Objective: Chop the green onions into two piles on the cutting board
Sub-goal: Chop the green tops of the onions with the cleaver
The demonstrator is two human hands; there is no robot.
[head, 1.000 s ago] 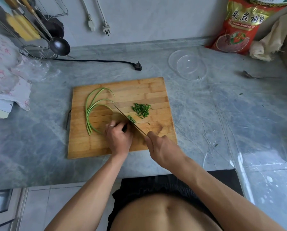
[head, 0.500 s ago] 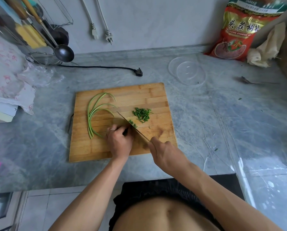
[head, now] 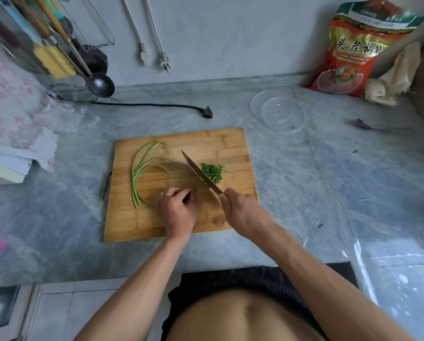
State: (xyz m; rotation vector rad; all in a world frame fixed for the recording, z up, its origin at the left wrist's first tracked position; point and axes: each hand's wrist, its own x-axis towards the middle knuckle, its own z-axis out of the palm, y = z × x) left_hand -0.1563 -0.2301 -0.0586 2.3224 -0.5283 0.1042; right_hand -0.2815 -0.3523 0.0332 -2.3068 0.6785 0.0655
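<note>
— While the right hand (head: pixel 243 212) is wrapped round the handle of the long steel kitchen knife (head: pixel 201 174), why is the blade angled across the rectangular bamboo cutting board (head: pixel 230 143)?

— I'd judge it fences off the small heap of chopped green onion pieces (head: pixel 213 172), near the board's right edge, from the uncut stock.

— And the left hand (head: pixel 177 212)?

— Curled, knuckles up, near the front edge, apparently pinching the cut ends of the long curved green onion stalks (head: pixel 142 173); the ends are hidden, so I can't be sure. The stalks sweep toward the left edge, keeping their length clear of the blade.

— Two piles yet?

— Only one shows.
</note>
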